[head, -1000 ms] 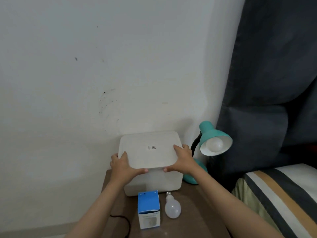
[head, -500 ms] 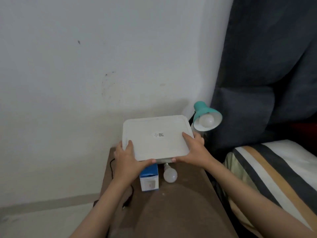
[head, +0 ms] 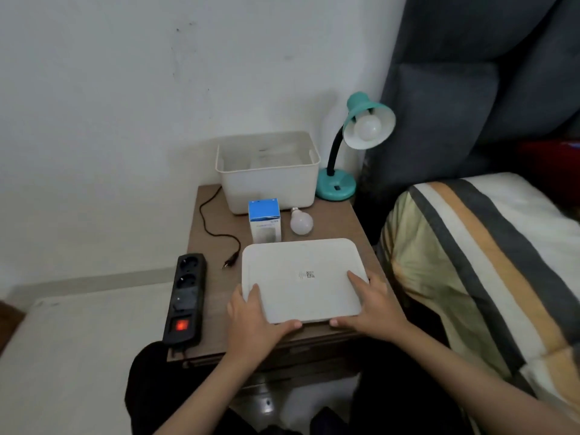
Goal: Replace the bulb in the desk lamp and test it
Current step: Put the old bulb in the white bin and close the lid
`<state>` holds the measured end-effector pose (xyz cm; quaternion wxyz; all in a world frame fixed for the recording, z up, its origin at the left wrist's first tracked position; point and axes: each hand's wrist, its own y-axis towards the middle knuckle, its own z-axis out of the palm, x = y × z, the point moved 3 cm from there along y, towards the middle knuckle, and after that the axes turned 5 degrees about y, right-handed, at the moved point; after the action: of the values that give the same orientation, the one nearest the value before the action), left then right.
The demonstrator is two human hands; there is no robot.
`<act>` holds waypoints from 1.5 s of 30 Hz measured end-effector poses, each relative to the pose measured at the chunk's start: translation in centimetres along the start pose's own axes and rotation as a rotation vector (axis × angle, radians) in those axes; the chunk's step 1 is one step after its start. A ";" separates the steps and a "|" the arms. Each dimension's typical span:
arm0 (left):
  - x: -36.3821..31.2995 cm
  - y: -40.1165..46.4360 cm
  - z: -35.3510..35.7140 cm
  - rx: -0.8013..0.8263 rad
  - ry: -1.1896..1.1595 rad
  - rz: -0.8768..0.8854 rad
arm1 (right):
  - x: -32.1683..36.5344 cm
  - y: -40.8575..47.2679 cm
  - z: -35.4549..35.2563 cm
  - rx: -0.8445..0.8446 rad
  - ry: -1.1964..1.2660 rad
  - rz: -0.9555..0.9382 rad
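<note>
A teal desk lamp (head: 335, 187) stands at the table's back right, with a white bulb (head: 367, 128) in its shade. A loose white bulb (head: 301, 222) lies beside a blue and white bulb box (head: 264, 220) in front of an open white bin (head: 270, 183). Both hands hold the bin's flat white lid (head: 301, 277) at the table's near side: my left hand (head: 255, 318) grips its near left corner, my right hand (head: 370, 306) its near right corner. The lamp's black cord and plug (head: 227, 265) lie loose on the table.
A black power strip (head: 185, 296) with a lit red switch lies along the left edge of the brown bedside table (head: 216, 309). A bed with a striped cover (head: 489, 262) and a dark headboard are on the right. White wall behind.
Both hands lifted the lid off the bin and brought it toward me, down to the table's near side. The open bin now shows. The view tilted downward.
</note>
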<state>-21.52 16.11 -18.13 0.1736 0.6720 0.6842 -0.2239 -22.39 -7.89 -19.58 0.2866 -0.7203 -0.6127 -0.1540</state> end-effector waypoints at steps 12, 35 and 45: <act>1.2 2.4 1.6 0.029 0.078 -0.044 | 0.0 2.3 0.5 -0.044 -0.049 0.040; -3.7 26.0 -7.9 -0.280 -0.061 -0.003 | 7.9 19.5 1.5 -0.338 0.475 0.245; -4.0 28.2 -7.5 -0.297 -0.220 -0.086 | 10.5 15.6 -6.3 -0.530 0.613 -0.328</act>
<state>7.23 16.67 -11.78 0.3351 0.5807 0.7146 -0.1996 -4.32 -4.60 -12.09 0.2323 -0.5829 -0.5449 -0.5562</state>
